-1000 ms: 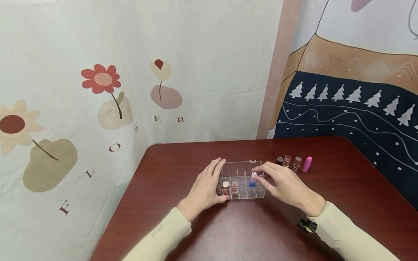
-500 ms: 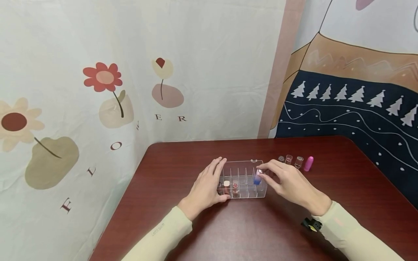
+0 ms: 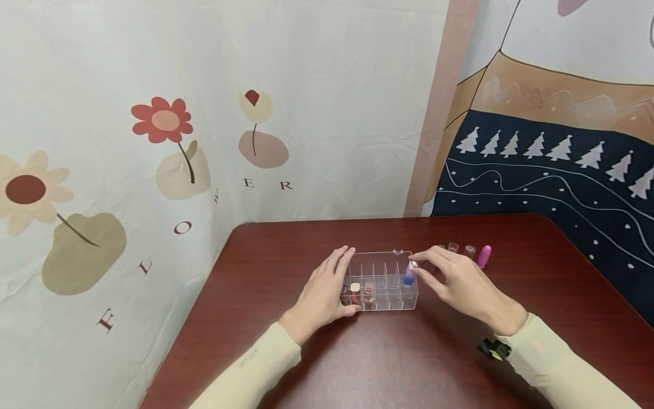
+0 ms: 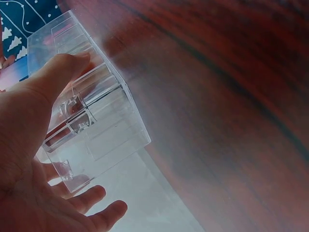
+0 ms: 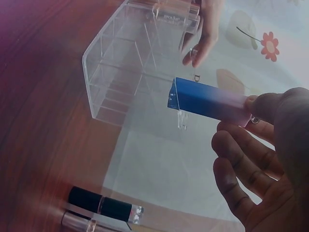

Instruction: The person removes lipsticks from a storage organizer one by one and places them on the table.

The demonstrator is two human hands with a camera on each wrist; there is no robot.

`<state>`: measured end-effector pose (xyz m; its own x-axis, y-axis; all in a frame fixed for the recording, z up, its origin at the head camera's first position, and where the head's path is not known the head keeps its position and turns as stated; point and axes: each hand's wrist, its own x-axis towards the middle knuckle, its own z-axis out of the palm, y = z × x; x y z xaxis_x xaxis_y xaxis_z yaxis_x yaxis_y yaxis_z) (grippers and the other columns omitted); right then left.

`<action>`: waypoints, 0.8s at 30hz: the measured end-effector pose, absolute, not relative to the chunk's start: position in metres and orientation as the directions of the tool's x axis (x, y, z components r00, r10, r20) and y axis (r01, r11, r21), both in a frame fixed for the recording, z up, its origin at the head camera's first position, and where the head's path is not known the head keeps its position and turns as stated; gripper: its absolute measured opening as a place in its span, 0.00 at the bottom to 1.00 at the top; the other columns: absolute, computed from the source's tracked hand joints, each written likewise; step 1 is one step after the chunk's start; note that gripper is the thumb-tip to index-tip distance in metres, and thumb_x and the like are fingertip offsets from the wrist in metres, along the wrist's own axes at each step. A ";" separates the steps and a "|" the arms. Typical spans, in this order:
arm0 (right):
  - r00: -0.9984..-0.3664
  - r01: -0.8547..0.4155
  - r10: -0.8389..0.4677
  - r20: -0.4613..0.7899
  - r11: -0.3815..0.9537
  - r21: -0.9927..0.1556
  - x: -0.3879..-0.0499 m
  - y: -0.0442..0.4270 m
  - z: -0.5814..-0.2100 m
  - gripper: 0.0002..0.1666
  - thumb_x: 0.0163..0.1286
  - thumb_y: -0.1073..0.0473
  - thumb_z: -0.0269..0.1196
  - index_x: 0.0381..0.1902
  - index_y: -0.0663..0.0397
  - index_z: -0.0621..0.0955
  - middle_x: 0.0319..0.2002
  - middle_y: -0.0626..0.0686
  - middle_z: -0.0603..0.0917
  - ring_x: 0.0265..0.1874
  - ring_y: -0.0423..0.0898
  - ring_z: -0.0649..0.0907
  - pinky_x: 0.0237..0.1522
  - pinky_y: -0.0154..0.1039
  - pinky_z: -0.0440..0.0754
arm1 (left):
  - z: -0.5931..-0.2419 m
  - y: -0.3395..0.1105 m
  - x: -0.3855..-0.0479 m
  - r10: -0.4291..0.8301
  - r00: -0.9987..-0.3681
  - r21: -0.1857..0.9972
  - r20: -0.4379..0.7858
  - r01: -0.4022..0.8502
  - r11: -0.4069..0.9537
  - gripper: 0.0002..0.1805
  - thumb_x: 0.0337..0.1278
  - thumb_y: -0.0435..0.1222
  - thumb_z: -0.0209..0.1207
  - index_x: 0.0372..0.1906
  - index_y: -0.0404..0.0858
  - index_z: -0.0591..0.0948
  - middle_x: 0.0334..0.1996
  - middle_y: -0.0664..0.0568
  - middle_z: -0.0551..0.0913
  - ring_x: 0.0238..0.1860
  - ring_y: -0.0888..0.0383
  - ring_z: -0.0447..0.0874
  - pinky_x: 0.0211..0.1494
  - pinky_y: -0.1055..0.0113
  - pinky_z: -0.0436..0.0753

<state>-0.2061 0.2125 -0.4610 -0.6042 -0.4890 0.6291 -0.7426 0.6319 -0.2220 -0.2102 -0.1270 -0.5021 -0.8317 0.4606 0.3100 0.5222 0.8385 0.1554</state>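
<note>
My left hand (image 3: pixel 322 289) grips the left end of a clear compartmented organizer (image 3: pixel 388 308), thumb on the front wall and fingers behind. Several lipsticks stand in its left front compartments, among them one with a pale top (image 3: pixel 355 289) and one with a red top (image 3: pixel 369 292). Between thumb and fingertips my right hand (image 3: pixel 467 287) pinches a blue-to-pink lipstick (image 3: pixel 409 278) by its pink end. In the right wrist view the blue end of this lipstick (image 5: pixel 203 99) points toward the organizer (image 5: pixel 116 72); I cannot tell whether they touch.
Behind my right hand, a pink bullet-shaped tube (image 3: pixel 484 257) and clear-topped tubes (image 3: pixel 469 251) stand on the dark red table (image 3: pixel 357 363). A black tube (image 5: pixel 101 203) shows low in the right wrist view. Printed curtains (image 3: pixel 332 113) hang behind the table.
My right hand has carried the lipstick rightward and slightly back, to the organizer's right end. My left hand keeps its grip on the organizer. The head view has shifted slightly.
</note>
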 end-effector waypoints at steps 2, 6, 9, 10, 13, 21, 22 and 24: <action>-0.606 -0.739 -0.486 0.630 0.637 -0.219 -0.206 0.214 -0.460 0.28 0.66 0.62 0.87 0.62 0.48 0.92 0.54 0.47 0.97 0.49 0.44 0.96 0.66 0.14 0.81 | -0.503 -0.127 -0.210 0.462 -0.831 0.153 0.309 0.523 0.839 0.79 0.40 0.56 0.95 0.94 0.39 0.59 0.90 0.40 0.69 0.86 0.38 0.77 0.84 0.40 0.84; -0.608 -0.733 -0.481 0.631 0.645 -0.216 -0.206 0.216 -0.459 0.29 0.66 0.62 0.87 0.63 0.48 0.92 0.53 0.47 0.97 0.48 0.44 0.95 0.65 0.15 0.82 | -0.503 -0.127 -0.211 0.461 -0.830 0.153 0.314 0.524 0.838 0.79 0.39 0.56 0.95 0.93 0.38 0.60 0.89 0.40 0.69 0.85 0.37 0.78 0.84 0.40 0.85; -0.614 -0.730 -0.477 0.629 0.647 -0.222 -0.205 0.218 -0.459 0.29 0.66 0.63 0.87 0.64 0.48 0.92 0.53 0.47 0.96 0.45 0.43 0.94 0.63 0.13 0.81 | -0.501 -0.127 -0.211 0.460 -0.829 0.160 0.318 0.525 0.836 0.79 0.39 0.56 0.95 0.93 0.38 0.61 0.89 0.40 0.70 0.85 0.37 0.78 0.84 0.40 0.85; -0.616 -0.728 -0.475 0.629 0.648 -0.224 -0.205 0.218 -0.459 0.29 0.65 0.63 0.87 0.63 0.48 0.92 0.53 0.47 0.96 0.44 0.42 0.93 0.61 0.12 0.81 | -0.501 -0.127 -0.210 0.460 -0.830 0.163 0.316 0.525 0.835 0.78 0.39 0.56 0.95 0.93 0.38 0.61 0.89 0.40 0.70 0.85 0.37 0.78 0.84 0.39 0.85; -0.609 -0.731 -0.471 0.638 0.645 -0.222 -0.205 0.220 -0.459 0.30 0.63 0.65 0.88 0.63 0.50 0.92 0.51 0.47 0.96 0.41 0.39 0.88 0.55 0.13 0.82 | -0.500 -0.127 -0.210 0.457 -0.832 0.173 0.314 0.523 0.834 0.79 0.39 0.56 0.95 0.93 0.38 0.60 0.89 0.40 0.70 0.85 0.37 0.78 0.84 0.39 0.85; -0.570 -0.761 -0.467 0.676 0.609 -0.222 -0.207 0.225 -0.457 0.20 0.79 0.52 0.79 0.62 0.54 0.91 0.49 0.46 0.94 0.40 0.37 0.84 0.48 0.18 0.82 | -0.499 -0.127 -0.210 0.454 -0.836 0.178 0.309 0.520 0.835 0.78 0.40 0.56 0.95 0.94 0.40 0.60 0.89 0.40 0.69 0.84 0.36 0.79 0.83 0.38 0.85; -0.571 -0.761 -0.465 0.677 0.609 -0.223 -0.207 0.225 -0.456 0.21 0.83 0.46 0.74 0.62 0.54 0.91 0.49 0.46 0.94 0.40 0.37 0.84 0.49 0.18 0.82 | -0.499 -0.127 -0.210 0.455 -0.836 0.177 0.309 0.520 0.836 0.79 0.40 0.56 0.95 0.94 0.40 0.60 0.89 0.40 0.69 0.84 0.36 0.79 0.83 0.38 0.85; -0.575 -0.754 -0.461 0.676 0.620 -0.218 -0.207 0.227 -0.456 0.29 0.86 0.37 0.63 0.62 0.53 0.91 0.49 0.46 0.95 0.40 0.38 0.84 0.50 0.17 0.81 | -0.499 -0.127 -0.210 0.455 -0.835 0.175 0.309 0.520 0.836 0.78 0.40 0.56 0.95 0.94 0.40 0.60 0.89 0.40 0.69 0.84 0.36 0.79 0.83 0.38 0.85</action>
